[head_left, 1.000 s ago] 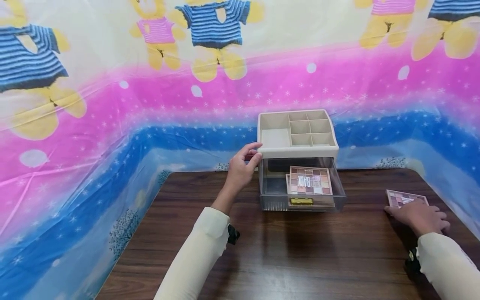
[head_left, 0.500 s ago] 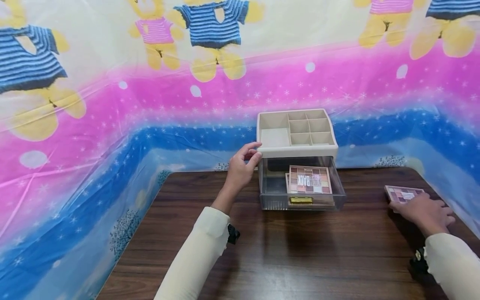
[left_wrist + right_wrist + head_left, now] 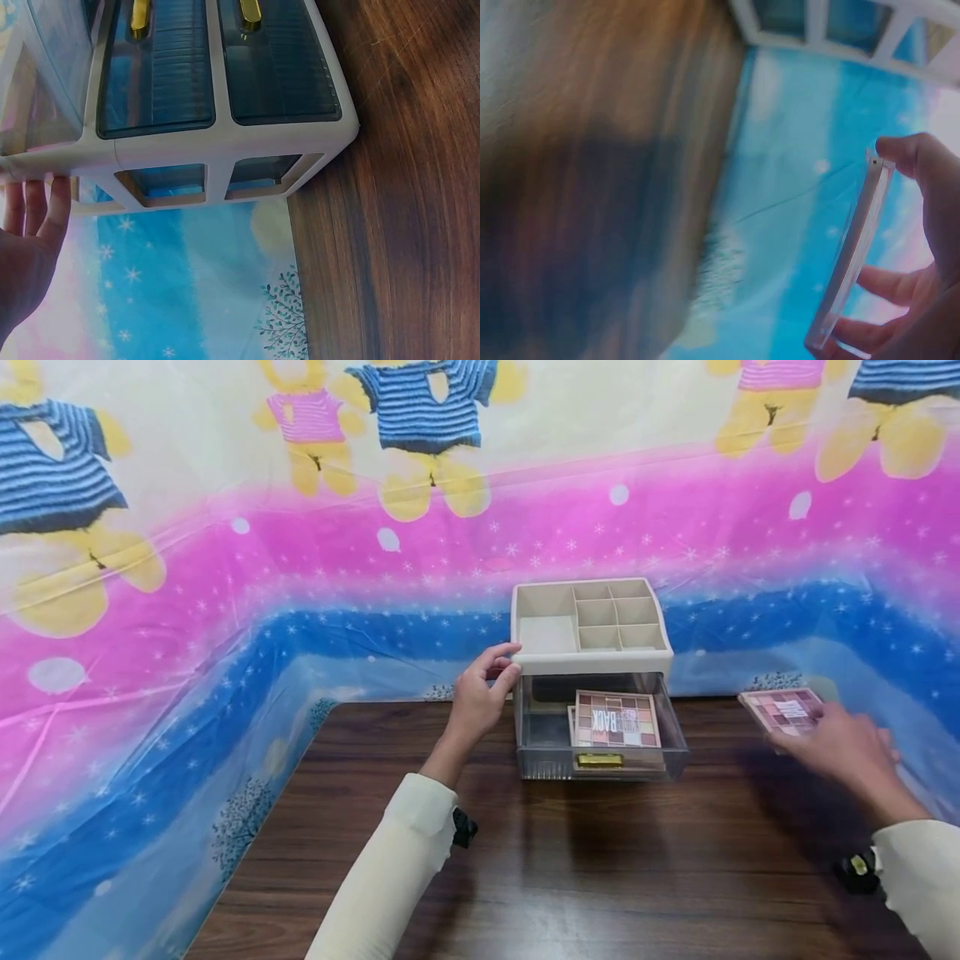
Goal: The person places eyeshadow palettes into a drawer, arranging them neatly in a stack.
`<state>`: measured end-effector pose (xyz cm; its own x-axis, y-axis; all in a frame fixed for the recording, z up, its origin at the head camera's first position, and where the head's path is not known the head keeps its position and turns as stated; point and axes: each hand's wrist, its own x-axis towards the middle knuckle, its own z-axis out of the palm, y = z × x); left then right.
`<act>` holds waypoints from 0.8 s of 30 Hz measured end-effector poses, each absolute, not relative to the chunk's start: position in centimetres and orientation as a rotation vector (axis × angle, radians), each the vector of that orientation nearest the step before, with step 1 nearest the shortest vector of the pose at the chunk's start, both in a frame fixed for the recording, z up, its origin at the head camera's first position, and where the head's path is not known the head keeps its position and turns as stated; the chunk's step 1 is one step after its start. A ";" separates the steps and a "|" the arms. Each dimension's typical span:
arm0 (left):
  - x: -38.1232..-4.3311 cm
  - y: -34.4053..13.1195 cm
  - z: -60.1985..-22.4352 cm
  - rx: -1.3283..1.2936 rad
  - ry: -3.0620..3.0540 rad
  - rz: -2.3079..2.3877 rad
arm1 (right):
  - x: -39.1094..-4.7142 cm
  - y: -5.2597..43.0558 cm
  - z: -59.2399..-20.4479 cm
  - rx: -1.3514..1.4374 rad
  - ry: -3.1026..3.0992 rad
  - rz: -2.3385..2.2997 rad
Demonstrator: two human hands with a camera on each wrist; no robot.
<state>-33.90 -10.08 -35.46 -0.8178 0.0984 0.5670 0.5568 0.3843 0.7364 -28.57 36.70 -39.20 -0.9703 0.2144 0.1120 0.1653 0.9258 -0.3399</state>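
My right hand (image 3: pixel 843 743) holds an eyeshadow palette (image 3: pixel 783 710) above the right side of the table. In the right wrist view this palette (image 3: pixel 851 251) appears edge-on, thumb at one end and fingers along the other side. My left hand (image 3: pixel 480 693) touches the front left corner of a cream drawer organizer (image 3: pixel 592 664). Its straight fingers (image 3: pixel 56 206) lie against the organizer's side in the left wrist view. The organizer's top drawer (image 3: pixel 543 764), see-through with a gold handle, is pulled out. Inside lies another eyeshadow palette (image 3: pixel 615 718), overlapping at least one more beneath.
Lower drawers (image 3: pixel 281 75) with gold handles are closed in the left wrist view. Open compartments (image 3: pixel 618 610) form the organizer's top. A printed cloth (image 3: pixel 450 560) hangs behind the dark wooden table (image 3: pixel 465 877).
My right hand has lifted the palette off the table at the right and moved it up and slightly left. My left hand and the open drawer have stayed in place.
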 end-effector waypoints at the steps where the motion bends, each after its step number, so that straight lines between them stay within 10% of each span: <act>1: -33.9 -10.1 -35.5 -0.564 -2.211 -1.431 | -28.5 36.4 -38.7 -0.237 -2.929 0.499; 24: -33.7 -10.1 -35.4 -0.548 -2.221 -1.414 | -24.0 27.2 -29.5 0.575 -2.742 0.681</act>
